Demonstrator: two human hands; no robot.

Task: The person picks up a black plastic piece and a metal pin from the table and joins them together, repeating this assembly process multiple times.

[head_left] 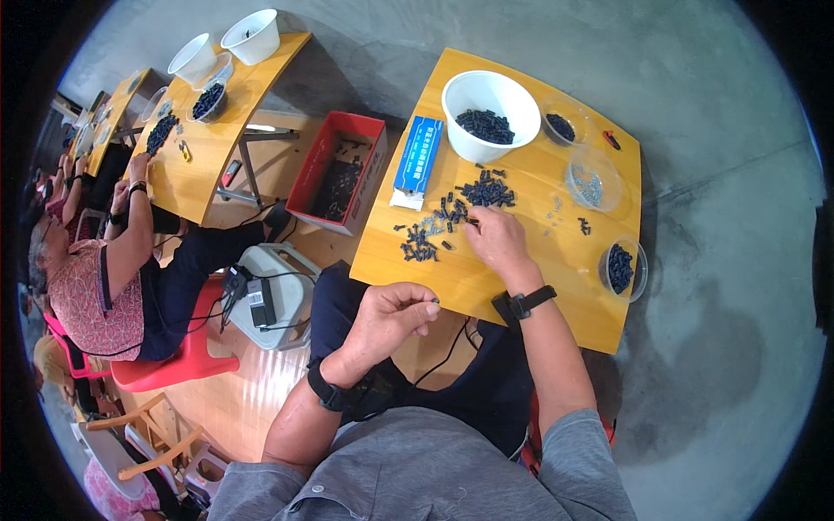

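Note:
My left hand (391, 323) is raised just off the table's near edge, thumb and fingers pinched on a tiny dark piece that barely shows at the tips. On the wooden table (539, 286), my right hand (498, 240) reaches to the near side of a loose pile of small black plastic parts (486, 191). Its fingers are closed at the parts; what they grip is mostly hidden. More black parts (420, 250) lie scattered to the left, with small silvery metal pieces (431, 226) among them.
A white tub (492, 94) of black parts stands at the back beside a blue box (418, 162). Clear bowls hold metal bits (592, 178) and black parts (620, 267). A red-handled tool (612, 140) lies far right. Left are a red carton (337, 174), a stool (276, 291) and a co-worker (104, 286).

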